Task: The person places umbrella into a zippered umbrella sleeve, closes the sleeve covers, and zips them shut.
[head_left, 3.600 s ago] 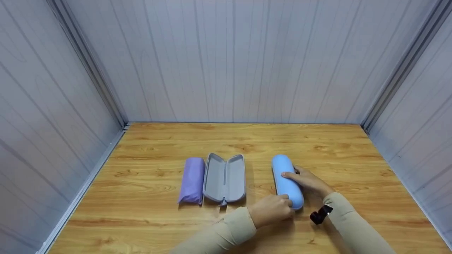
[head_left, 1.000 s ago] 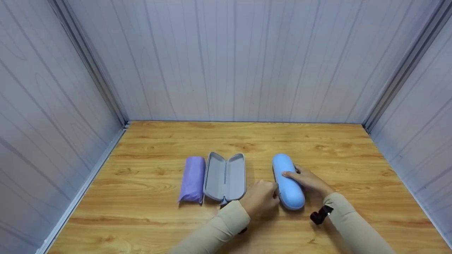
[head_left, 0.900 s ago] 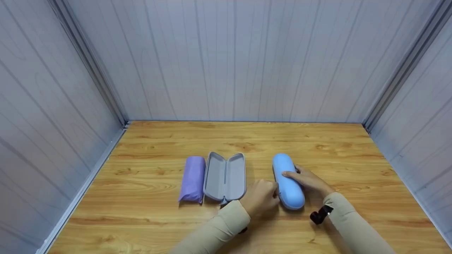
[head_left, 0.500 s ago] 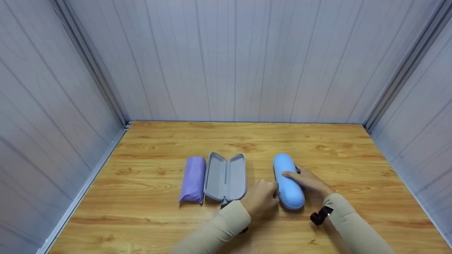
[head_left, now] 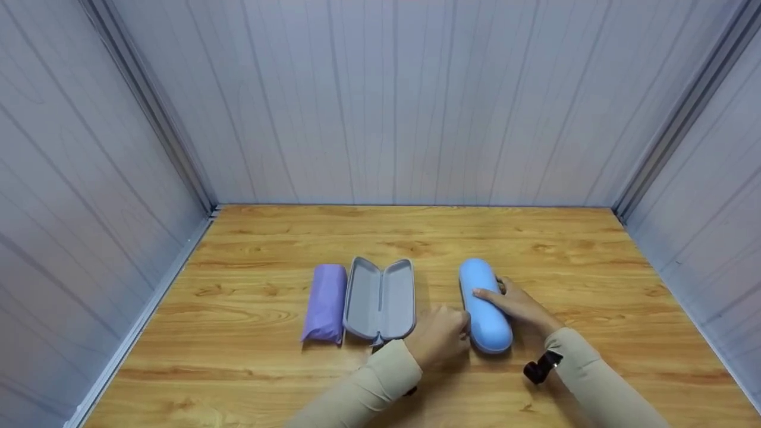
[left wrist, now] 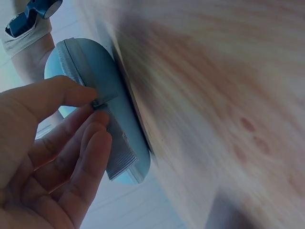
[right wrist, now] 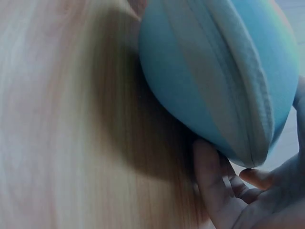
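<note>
A light-blue zippered glasses case point(head_left: 484, 318) lies on the table, its zipper running round the side. My right hand point(head_left: 523, 306) holds it from the right, thumb on top and fingers at its far side; in the right wrist view, fingertips point(right wrist: 206, 160) touch its lower edge. My left hand point(head_left: 437, 336) is at the case's left side. In the left wrist view, the thumb and forefinger pinch the small zipper pull point(left wrist: 97, 101) beside a ribbed grey strip point(left wrist: 119, 155) on the seam. The case's inside is hidden.
Left of the left hand, a grey hard case point(head_left: 397, 300) lies spread open on the wooden table point(head_left: 250, 368). A purple soft pouch point(head_left: 325, 303) lies right beside it. Pale panel walls point(head_left: 380, 107) stand at the back and both sides.
Since the earliest frame, my left hand has moved from the blue case's near end to its left side, up along the seam. In the last second both hands have stayed nearly still.
</note>
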{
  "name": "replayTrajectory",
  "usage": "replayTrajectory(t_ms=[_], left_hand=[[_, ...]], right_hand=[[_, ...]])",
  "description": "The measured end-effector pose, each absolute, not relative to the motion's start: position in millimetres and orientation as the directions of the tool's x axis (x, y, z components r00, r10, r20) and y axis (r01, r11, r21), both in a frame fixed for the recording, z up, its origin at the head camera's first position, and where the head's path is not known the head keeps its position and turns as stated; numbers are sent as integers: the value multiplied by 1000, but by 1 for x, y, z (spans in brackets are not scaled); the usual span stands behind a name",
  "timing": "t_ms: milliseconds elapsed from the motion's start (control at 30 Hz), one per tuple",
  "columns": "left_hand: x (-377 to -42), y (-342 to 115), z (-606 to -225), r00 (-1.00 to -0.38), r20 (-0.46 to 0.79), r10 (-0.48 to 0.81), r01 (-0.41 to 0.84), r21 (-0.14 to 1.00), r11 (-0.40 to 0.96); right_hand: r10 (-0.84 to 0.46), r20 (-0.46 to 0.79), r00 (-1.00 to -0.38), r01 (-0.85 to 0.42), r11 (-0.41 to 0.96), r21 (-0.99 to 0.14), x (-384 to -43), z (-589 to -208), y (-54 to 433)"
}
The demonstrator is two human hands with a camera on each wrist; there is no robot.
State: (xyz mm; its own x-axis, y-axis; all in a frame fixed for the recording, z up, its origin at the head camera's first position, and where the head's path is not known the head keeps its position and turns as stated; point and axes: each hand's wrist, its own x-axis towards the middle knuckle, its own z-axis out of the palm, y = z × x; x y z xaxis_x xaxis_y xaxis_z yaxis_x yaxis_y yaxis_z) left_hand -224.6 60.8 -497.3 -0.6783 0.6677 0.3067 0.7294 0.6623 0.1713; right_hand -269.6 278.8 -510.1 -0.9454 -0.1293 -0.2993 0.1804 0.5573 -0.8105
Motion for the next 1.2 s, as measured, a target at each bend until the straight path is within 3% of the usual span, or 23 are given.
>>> replayTrajectory(t_ms=[300, 633, 900, 1200], left_hand=[[-219, 53, -490, -650, 317, 691, 758, 207, 618], [-210, 37, -490, -593, 392, 704, 805, 279, 523], [-203, 20, -487, -644, 339, 686, 761, 382, 525], [-195, -6, -482, -680, 366, 635, 731, 404, 550]], right_hand=[[-131, -245, -961, 151, 496, -855, -258, -502, 275], [-112, -150, -982, 64, 551, -832, -248, -491, 280], [-116, -78, -990, -4, 582, -813, -240, -487, 283], [-149, 3, -989, -93, 605, -791, -234, -482, 284]])
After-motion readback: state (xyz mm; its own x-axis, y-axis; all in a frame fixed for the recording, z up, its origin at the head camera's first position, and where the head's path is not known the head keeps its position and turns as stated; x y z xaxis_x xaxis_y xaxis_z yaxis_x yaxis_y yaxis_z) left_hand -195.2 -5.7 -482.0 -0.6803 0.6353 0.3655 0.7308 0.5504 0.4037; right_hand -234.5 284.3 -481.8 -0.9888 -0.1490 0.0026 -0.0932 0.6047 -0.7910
